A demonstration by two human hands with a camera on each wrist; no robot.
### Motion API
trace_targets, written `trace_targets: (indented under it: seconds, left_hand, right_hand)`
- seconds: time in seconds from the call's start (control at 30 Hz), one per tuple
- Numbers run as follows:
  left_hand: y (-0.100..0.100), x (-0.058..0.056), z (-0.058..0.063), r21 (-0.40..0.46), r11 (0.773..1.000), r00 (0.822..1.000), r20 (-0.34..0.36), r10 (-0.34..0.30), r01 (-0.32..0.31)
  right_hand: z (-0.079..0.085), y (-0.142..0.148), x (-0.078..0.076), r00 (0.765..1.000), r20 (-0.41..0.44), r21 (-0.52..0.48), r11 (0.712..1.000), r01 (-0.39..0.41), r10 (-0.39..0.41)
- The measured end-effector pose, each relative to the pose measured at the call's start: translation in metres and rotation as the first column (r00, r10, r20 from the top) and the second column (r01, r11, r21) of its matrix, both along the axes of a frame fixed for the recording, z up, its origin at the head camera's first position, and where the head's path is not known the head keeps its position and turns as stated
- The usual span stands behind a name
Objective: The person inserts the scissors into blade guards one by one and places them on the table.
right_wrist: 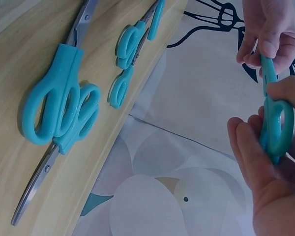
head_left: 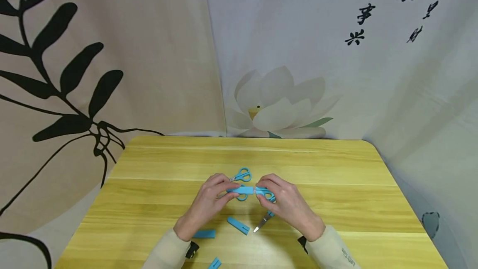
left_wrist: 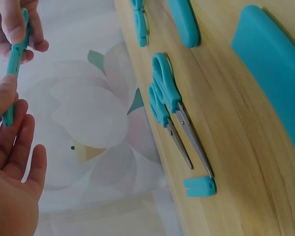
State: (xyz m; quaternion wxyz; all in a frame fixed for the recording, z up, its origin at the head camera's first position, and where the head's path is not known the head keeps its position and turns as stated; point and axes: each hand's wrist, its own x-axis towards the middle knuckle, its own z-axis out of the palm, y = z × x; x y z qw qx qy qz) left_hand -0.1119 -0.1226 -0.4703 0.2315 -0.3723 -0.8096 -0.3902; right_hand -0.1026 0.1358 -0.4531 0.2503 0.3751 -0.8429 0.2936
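Observation:
In the head view, my left hand (head_left: 209, 197) pinches a blue scissors sheath (head_left: 245, 190) between thumb and fingers. My right hand (head_left: 285, 200) grips the blue handles of a small pair of scissors (right_wrist: 280, 125). Sheath and handles lie end to end in one line, with a narrow gap between them; the blades are mostly hidden. Just beyond the hands lies another pair of blue scissors (head_left: 244, 174). Below the held sheath a handle loop (head_left: 242, 197) of a further pair shows. Near my right hand, a scissors blade (head_left: 263, 222) points toward the table's front.
Loose blue sheaths lie nearer the front of the wooden table (head_left: 149, 202): one (head_left: 237, 225) between my forearms, one (head_left: 204, 234) beside the left sleeve, one (head_left: 214, 263) at the bottom edge. A printed curtain (head_left: 179, 53) hangs behind the table.

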Motion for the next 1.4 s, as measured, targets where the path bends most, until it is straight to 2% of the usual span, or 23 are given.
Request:
trace_targets:
  seconds: [0.8, 1.17, 1.4]
  left_hand:
    - [0.0019, -0.002, 0.0015, 0.021, 1.0, 1.0, -0.001, 0.006, -0.006]
    - [0.0026, -0.0016, 0.0017, 0.03, 1.0, 1.0, 0.0, -0.004, 0.004]
    - [0.0021, -0.0002, 0.0017, 0.035, 0.999, 0.999, 0.033, -0.002, 0.001]
  right_hand:
    - [-0.0012, -0.0014, -0.0008, 1.0, -0.002, -0.02, 1.0, -0.021, 0.021]
    - [0.0002, -0.0023, 0.0004, 1.0, 0.001, 0.003, 1.0, -0.012, 0.012]
    - [0.001, -0.0031, 0.0007, 1.0, 0.009, 0.009, 1.0, -0.01, 0.01]
